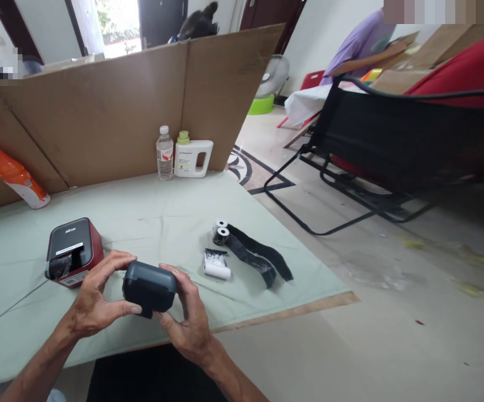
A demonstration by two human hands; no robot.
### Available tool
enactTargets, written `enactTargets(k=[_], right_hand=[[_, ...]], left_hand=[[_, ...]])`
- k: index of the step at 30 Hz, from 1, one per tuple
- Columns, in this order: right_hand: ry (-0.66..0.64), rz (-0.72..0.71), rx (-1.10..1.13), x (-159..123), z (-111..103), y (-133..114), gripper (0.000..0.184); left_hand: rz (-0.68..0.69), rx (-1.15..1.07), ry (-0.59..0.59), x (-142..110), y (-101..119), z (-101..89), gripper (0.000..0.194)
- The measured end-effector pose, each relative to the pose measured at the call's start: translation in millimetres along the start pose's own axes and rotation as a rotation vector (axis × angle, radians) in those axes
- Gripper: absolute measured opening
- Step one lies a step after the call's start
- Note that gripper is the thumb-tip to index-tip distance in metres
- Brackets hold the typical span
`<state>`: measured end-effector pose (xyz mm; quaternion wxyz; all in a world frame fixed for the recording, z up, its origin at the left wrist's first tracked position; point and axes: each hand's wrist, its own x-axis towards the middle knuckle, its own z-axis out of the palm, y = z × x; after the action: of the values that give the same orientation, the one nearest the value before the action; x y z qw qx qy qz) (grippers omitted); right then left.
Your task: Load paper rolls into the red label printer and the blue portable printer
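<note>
Between my two hands is a dark blue-black, rounded box-shaped mini printer (149, 286), held up over the front of the table. My left hand (95, 298) grips its left end, thumb in front and fingers along the top. On its right end, my right hand (189, 312) has the fingers over the top corner and the thumb underneath. A small black piece shows below the device. Left of it sits a red and black label printer (74, 251). To the right lie small paper rolls (220, 234), long black strips (262, 257) and a partly unrolled white roll (217, 269).
A pale green cloth covers the table (141, 206). Cardboard (120, 111) stands along its back, with an orange bottle (15, 176), a water bottle (165, 153) and a white jug (192, 159) against it. A black folding chair (375, 128) and another person (359, 42) are at right.
</note>
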<state>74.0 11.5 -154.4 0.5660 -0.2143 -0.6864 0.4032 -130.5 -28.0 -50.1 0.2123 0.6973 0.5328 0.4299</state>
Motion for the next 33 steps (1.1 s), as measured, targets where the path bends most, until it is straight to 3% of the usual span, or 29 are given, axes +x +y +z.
enactTargets(k=[23,33], right_hand=[[-0.026,0.099,0.094,-9.6,-1.8,9.5,0.066],[-0.047,0.002,-0.046,7.9,-7.4,-10.7,0.064]], left_hand=[[0.072,0.099,0.016,3.0,20.9,9.2,0.06],[0.005,-0.178,0.013,-6.8,-2.7,3.8,0.063]])
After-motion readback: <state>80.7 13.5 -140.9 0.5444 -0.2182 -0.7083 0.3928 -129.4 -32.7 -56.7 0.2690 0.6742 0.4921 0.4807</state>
